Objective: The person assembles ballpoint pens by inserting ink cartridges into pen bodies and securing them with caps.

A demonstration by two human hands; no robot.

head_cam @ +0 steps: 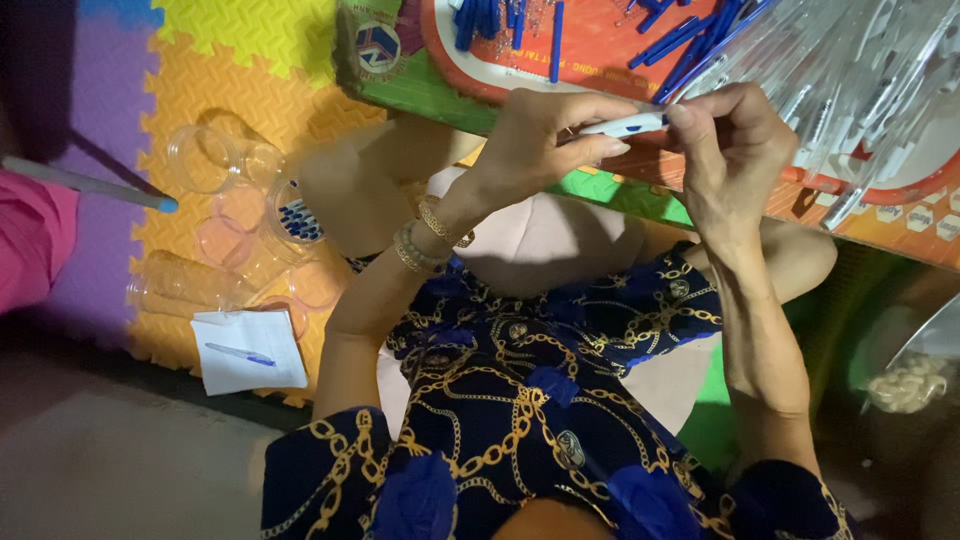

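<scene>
Both hands pinch one white pen: left hand grips its near end, right hand its far end. Beyond the grip, loose blue caps lie uncounted on one red tray; left, three clear cups.

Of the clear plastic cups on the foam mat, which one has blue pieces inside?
The clear cup nearest the person's left forearm, at the right of the cluster: blue pieces show through its wall. The upper-left cup and the lower-left cup lying on its side look empty.
</scene>
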